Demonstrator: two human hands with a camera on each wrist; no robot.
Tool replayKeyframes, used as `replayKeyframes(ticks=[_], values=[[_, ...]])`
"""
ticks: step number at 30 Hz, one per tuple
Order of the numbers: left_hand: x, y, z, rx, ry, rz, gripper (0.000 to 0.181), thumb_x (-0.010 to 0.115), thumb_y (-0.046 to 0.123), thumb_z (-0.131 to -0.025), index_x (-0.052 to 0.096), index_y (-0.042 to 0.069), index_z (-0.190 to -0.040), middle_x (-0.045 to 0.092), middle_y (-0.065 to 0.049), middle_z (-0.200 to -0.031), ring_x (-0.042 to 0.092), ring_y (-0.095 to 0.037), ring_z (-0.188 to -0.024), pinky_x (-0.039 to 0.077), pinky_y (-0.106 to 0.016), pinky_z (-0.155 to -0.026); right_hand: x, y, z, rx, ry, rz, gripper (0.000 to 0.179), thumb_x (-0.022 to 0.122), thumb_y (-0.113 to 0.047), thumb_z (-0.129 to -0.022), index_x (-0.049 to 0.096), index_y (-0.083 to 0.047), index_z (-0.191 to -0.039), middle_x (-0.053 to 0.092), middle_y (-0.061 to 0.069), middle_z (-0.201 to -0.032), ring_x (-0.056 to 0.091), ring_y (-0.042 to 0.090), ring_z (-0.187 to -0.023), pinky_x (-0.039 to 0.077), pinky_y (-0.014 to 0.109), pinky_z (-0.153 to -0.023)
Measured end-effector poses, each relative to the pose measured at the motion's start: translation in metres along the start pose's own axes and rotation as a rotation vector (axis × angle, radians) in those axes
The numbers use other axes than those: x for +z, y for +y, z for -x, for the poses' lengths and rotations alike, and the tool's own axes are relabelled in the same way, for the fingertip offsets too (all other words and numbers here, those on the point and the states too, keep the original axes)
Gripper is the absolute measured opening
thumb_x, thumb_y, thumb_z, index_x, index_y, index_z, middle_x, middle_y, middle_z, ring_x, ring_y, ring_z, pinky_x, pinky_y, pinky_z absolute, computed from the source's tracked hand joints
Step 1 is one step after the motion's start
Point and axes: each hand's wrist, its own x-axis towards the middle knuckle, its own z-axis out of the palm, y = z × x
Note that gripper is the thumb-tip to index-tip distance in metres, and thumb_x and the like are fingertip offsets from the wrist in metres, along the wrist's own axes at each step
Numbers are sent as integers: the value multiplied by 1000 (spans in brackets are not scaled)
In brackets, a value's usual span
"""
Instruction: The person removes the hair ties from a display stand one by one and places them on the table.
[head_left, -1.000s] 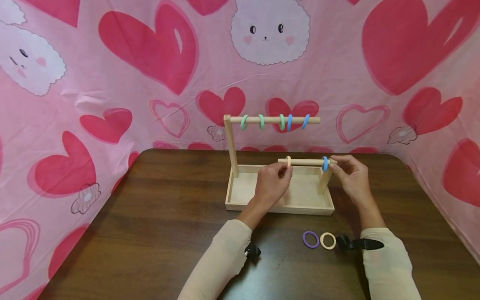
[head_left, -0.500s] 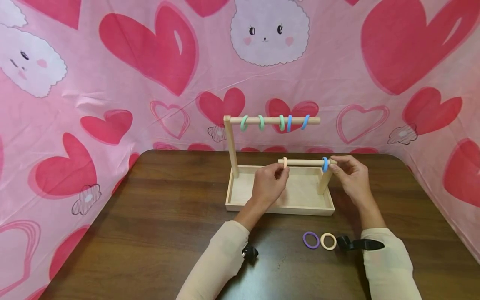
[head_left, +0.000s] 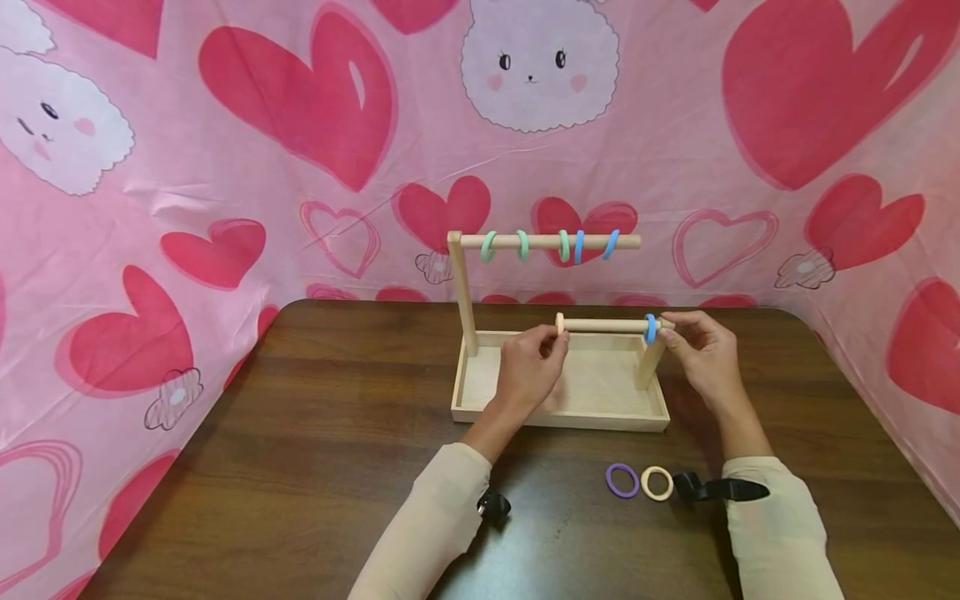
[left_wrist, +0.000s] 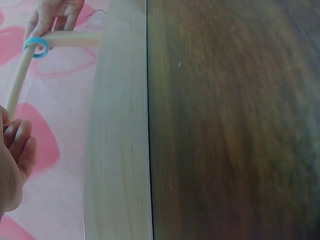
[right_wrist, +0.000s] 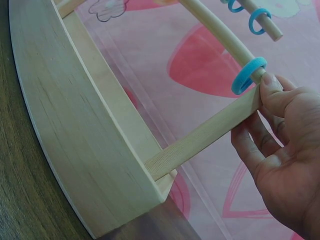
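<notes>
A wooden stand sits in a shallow tray [head_left: 558,417] with a high rod [head_left: 547,241] and a low rod [head_left: 603,324]. My left hand [head_left: 558,340] pinches a peach ring [head_left: 559,322] at the low rod's free left end. A blue ring [head_left: 650,327] [right_wrist: 248,75] [left_wrist: 36,46] hangs at the rod's right end. There my right hand [head_left: 666,330] [right_wrist: 280,145] grips the top of the short post [right_wrist: 205,135], thumb on its top and fingers curled behind. In the left wrist view my left fingers [left_wrist: 17,145] curl near the rod's end; the peach ring is hidden.
Several green and blue rings hang on the high rod. A purple ring [head_left: 621,480] and a cream ring [head_left: 656,482] lie on the dark wooden table [head_left: 315,467] in front of the tray. A pink heart-print cloth [head_left: 225,167] walls in the back and sides.
My left hand has slid the peach ring leftward along the low rod to its free end. My right hand has stayed on the post.
</notes>
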Motion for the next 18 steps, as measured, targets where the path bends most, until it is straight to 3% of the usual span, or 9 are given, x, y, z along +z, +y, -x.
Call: replayKeyframes(ticks=[12,18], values=[[-8,-9,3,-54,-14,45,15,70,13,-94,76,1,-87,73,-9,-70,64,-14,-61,47,-12,-61,0,1,0,-4,-7,-29,34,64,17,-88,78,-12,-99,72,-21,-83,59,-4,-73,47,8,-66],[-10,-7,3,-124,-23,114,15,69,12,-94,75,0,-89,75,-11,-72,66,-14,-61,50,-14,-60,0,0,0,-3,-7,-25,36,64,17,-88,78,-14,-98,72,-21,-83,59,-4,-72,47,8,-65]])
